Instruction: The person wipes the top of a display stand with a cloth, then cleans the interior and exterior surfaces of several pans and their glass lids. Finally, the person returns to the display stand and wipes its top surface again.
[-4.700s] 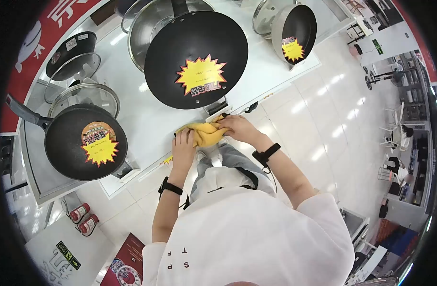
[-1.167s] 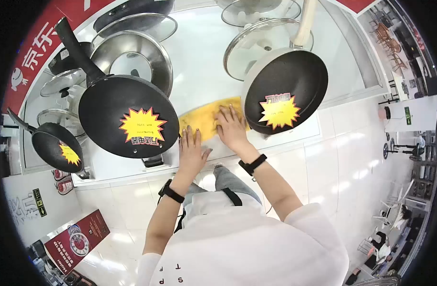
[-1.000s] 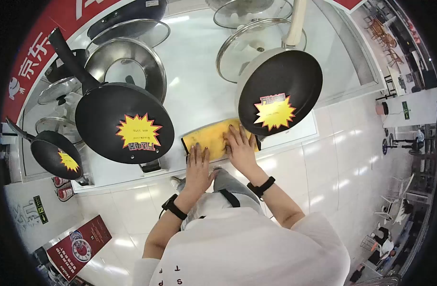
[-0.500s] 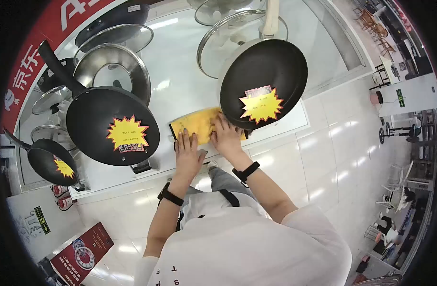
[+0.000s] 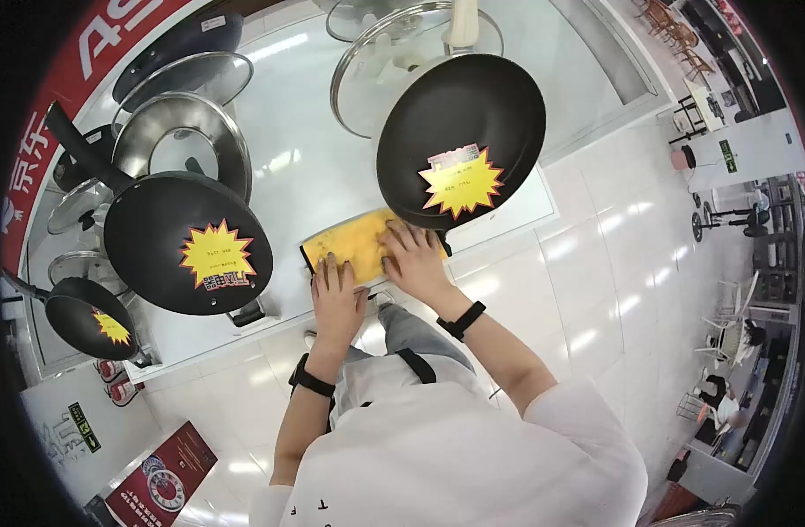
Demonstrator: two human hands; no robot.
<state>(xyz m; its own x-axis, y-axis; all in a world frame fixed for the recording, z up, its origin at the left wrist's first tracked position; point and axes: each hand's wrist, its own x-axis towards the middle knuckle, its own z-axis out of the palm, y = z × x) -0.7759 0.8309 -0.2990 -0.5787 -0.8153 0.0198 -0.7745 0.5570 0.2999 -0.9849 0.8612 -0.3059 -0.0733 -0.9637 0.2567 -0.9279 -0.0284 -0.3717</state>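
At the far left a red wall sign point(image 5: 42, 132) with white letters ran along the back of the white desk point(image 5: 288, 176). A small black pan point(image 5: 90, 327) with a yellow star sticker stood at the desk's left end, and below it on the floor lay a dark red poster point(image 5: 161, 470). Next came a bigger black pan point(image 5: 187, 241) tilted up on its stand, its long handle pointing up-left and a yellow star tag point(image 5: 216, 256) on its face; steel and glass lids point(image 5: 183, 145) leaned behind it. The floor point(image 5: 595, 263) was glossy white tile, with racks and stands far off at the right edge of the room.

Your left hand point(image 5: 336, 294) lay flat, fingers spread and together pointing forward, its fingertips pressed on the near left edge of the yellow cloth point(image 5: 354, 246). The cloth was a flat, folded rectangle, plain yellow, lying on the front edge of the desk between the two big pans. Your right hand point(image 5: 413, 259) was flat too, palm down on the cloth's right part, fingers open, just under the rim of the large black pan point(image 5: 459, 132). That pan stood tilted toward you, with a yellow star tag point(image 5: 459, 183) and a glass lid point(image 5: 376, 61) behind it.
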